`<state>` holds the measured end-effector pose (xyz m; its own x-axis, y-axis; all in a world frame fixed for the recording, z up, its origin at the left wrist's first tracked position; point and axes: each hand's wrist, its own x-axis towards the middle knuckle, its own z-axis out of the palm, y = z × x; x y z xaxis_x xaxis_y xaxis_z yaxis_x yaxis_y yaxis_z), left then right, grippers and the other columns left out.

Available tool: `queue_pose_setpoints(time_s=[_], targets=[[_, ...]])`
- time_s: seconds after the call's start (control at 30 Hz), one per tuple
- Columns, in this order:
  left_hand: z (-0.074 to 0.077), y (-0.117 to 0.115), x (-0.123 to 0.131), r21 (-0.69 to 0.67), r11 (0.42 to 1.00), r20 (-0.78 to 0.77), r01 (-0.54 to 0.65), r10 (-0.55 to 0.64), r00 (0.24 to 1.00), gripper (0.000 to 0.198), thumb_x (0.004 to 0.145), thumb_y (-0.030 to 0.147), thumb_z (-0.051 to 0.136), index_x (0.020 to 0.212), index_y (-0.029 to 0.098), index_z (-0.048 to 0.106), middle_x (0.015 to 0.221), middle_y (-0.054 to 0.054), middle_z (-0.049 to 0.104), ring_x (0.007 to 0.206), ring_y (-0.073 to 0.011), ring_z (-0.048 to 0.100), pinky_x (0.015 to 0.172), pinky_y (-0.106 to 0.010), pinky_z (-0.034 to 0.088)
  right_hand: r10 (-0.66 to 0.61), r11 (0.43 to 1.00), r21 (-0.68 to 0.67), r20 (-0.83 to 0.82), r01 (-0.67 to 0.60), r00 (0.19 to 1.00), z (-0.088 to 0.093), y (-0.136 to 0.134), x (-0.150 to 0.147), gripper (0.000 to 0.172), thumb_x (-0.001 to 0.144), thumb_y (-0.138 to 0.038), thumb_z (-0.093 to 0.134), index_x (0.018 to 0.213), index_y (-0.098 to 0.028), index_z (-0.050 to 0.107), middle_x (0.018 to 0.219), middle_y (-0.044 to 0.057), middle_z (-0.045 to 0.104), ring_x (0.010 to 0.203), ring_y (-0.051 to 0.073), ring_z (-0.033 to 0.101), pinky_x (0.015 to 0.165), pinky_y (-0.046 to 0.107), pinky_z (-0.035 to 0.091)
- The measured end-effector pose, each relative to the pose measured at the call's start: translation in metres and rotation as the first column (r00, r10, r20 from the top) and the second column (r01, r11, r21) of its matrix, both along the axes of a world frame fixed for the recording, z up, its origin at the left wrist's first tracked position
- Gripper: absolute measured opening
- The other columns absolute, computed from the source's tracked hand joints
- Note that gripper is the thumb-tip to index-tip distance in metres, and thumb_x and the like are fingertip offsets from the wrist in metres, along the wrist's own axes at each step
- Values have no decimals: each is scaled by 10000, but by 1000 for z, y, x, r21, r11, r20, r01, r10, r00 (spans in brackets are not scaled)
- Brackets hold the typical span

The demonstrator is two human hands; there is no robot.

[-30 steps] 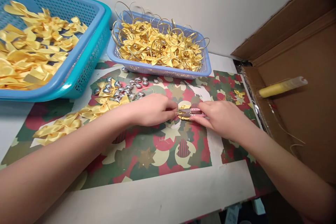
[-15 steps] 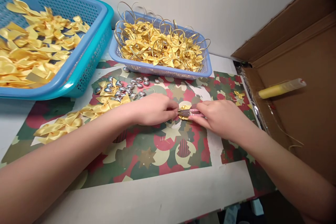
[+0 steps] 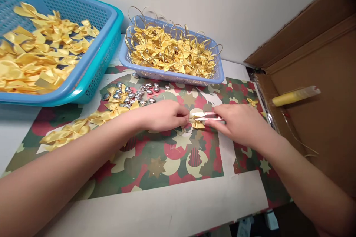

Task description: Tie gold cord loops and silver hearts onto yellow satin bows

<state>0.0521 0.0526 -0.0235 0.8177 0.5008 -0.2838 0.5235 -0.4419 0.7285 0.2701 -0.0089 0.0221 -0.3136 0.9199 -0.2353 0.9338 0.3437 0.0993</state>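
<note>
My left hand (image 3: 162,116) lies on the patterned paper (image 3: 155,163) with its fingers pinched on a small yellow satin bow (image 3: 197,124). My right hand (image 3: 239,122) grips small pink thread snips (image 3: 204,116), whose blades point left and lie over the bow. The two hands nearly meet at the middle of the table. Just behind my left hand lies a cluster of silver heart-shaped beads (image 3: 133,94) mixed with loose yellow bows (image 3: 83,126).
A large teal basket (image 3: 91,77) of yellow bows stands at the back left. A smaller blue basket (image 3: 172,76) holds bows with gold wire loops. An open cardboard box (image 3: 314,81) with a yellow glue stick (image 3: 294,96) fills the right side. The wall is close behind.
The snips have shifted slightly up over the bow and their blades now look brighter. Both hands stay on the bow. The view has drifted a little.
</note>
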Motion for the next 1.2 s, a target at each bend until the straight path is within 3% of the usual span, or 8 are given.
queue_pose_setpoints(time_s=[0.23, 0.43, 0.57, 0.7, 0.83, 0.93, 1.03, 1.2], targets=[[13, 0, -4, 182, 977, -107, -115, 136, 985, 274, 873, 296, 409, 623, 202, 467, 614, -11, 555, 561, -165, 500, 522, -281, 329, -253, 955, 21, -465, 296, 848, -25, -1, 21, 448, 968, -507, 374, 634, -209, 348, 531, -21, 435, 514, 131, 395, 515, 262, 255], [25, -10, -2, 553, 819, -277, -152, 352, 894, 267, 896, 374, 414, 812, 176, 573, 831, -100, 651, 735, -257, 623, 540, -302, 340, -169, 985, -88, -672, 149, 721, -40, 6, -14, 399, 791, -299, 662, 642, -216, 301, 703, -7, 542, 647, 128, 495, 586, 246, 355], [30, -15, -3, 636, 741, -150, -216, 394, 907, 280, 909, 355, 422, 996, 135, 571, 1009, -138, 633, 942, -311, 624, 674, -343, 445, -266, 961, -257, -769, 100, 582, -44, 8, -21, 280, 805, -177, 570, 653, -211, 337, 683, -18, 594, 584, 111, 499, 565, 242, 382], [33, -15, -5, 506, 761, 85, -406, 424, 902, 157, 850, 208, 447, 967, 168, 545, 989, -91, 635, 889, -257, 622, 723, -345, 465, -267, 928, -207, -950, 309, 164, -53, -4, -21, 371, 775, -220, 624, 640, -224, 280, 750, 4, 641, 609, 118, 557, 583, 256, 458], [29, -25, 0, 104, 950, 118, -296, 284, 952, 200, 766, 244, 593, 948, 199, 523, 873, -28, 647, 686, -186, 601, 586, -286, 444, -88, 845, -97, -995, 526, -43, -62, -20, -29, 395, 784, -204, 641, 636, -229, 276, 733, -5, 624, 604, 117, 576, 567, 251, 473], [18, -38, 11, -99, 964, 181, -248, 262, 948, 261, 815, 440, 613, 835, 203, 504, 730, 10, 604, 588, -150, 545, 521, -258, 396, -32, 831, -53, -998, 553, -47, -69, -28, -35, 394, 810, -211, 644, 649, -227, 284, 777, 3, 615, 657, 132, 606, 612, 271, 493], [6, -47, 20, -43, 937, 260, -348, 347, 901, 331, 924, 421, 444, 680, 198, 463, 593, 26, 503, 542, -132, 462, 525, -262, 335, 5, 839, 23, -999, 544, 35, -71, -30, -32, 406, 838, -229, 628, 662, -226, 262, 791, 2, 590, 683, 134, 590, 659, 283, 481], [-5, -50, 25, -41, 890, 382, -453, 433, 816, 351, 947, 325, 390, 630, 190, 453, 552, 35, 452, 516, -113, 404, 528, -258, 307, -135, 842, 168, -855, 513, 501, -69, -25, -9, 293, 900, -339, 537, 702, -222, 355, 675, -8, 505, 607, 153, 483, 573, 286, 359]])
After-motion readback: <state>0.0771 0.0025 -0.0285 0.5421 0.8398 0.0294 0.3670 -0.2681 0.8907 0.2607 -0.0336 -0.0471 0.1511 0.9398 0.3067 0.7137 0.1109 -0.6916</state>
